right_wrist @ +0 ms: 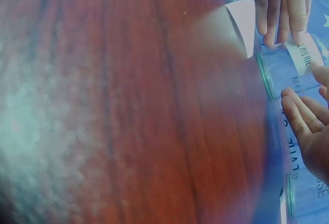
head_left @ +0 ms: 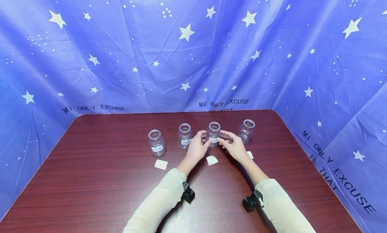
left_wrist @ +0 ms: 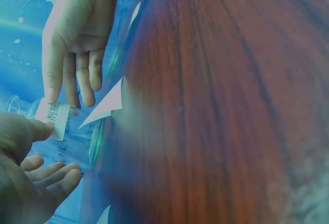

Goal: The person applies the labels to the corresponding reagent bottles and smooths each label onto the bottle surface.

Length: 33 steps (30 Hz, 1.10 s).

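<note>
A clear glass jar (head_left: 214,134) stands upright between both hands, with a white label (left_wrist: 55,118) bearing printed characters on its front. From the left, my left hand (head_left: 198,147) reaches round it, thumb on the label's edge and fingers loosely extended beside the glass. Opposite, my right hand (head_left: 235,146) has its thumb at the label's other edge, fingers likewise extended along the jar's side. In the right wrist view both thumbs meet the label (right_wrist: 304,54) near its two ends. A white paper piece (head_left: 212,160) lies in front of this jar.
Two labelled glass jars, one nearer (head_left: 185,137) and one farther left (head_left: 156,144), stand on the dark red wooden table (head_left: 99,179). Another jar (head_left: 248,129), with no label visible, stands right. Paper pieces lie at left (head_left: 161,164) and right (head_left: 250,154). A starry blue curtain (head_left: 157,82) surrounds the table.
</note>
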Motion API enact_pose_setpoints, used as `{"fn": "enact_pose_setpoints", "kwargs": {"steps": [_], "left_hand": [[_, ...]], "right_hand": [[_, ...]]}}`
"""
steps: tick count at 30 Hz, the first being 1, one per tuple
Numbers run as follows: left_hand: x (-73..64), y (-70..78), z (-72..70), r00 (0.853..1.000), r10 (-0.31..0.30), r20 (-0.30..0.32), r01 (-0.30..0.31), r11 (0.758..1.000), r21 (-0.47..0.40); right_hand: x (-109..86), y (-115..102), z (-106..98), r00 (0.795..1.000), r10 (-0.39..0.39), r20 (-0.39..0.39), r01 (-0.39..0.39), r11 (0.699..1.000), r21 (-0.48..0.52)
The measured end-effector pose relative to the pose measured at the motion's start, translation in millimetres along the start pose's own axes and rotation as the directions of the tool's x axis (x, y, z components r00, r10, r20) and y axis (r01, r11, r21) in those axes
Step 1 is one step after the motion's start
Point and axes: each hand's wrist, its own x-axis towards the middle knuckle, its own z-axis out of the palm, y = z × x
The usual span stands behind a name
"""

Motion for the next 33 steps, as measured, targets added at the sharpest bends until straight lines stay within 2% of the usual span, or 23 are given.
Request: {"fn": "enact_pose_setpoints", "kwargs": {"steps": [4,8,15,17,23,33], "left_hand": [[0.5,-0.5,-0.5,1.000,-0.011,0.016,0.011,1.000,-0.024],[0.8,0.0,-1.3,0.999,-0.007,0.038,0.007,1.000,-0.018],[1.3,-0.1,0.1,0.999,0.003,0.048,-0.003,1.000,-0.015],[1.3,-0.1,0.1,0.999,0.015,0.041,-0.015,1.000,-0.017],[1.6,0.4,-0.8,0.999,0.030,0.039,-0.030,0.999,-0.011],[2.0,-0.6,-2.2,0.998,0.016,0.055,-0.014,0.999,-0.034]], "right_hand": [[0.2,3,1,1.000,-0.010,-0.021,0.010,1.000,0.008],[1.6,8,4,0.999,-0.045,-0.006,0.045,0.999,0.010],[1.1,9,8,0.988,-0.151,-0.030,0.151,0.988,-0.019],[1.3,9,7,0.989,-0.146,-0.032,0.145,0.989,-0.023],[3.6,8,3,0.998,-0.065,0.009,0.065,0.997,-0.051],[2.3,7,2,0.997,-0.068,0.027,0.069,0.996,-0.051]]}}
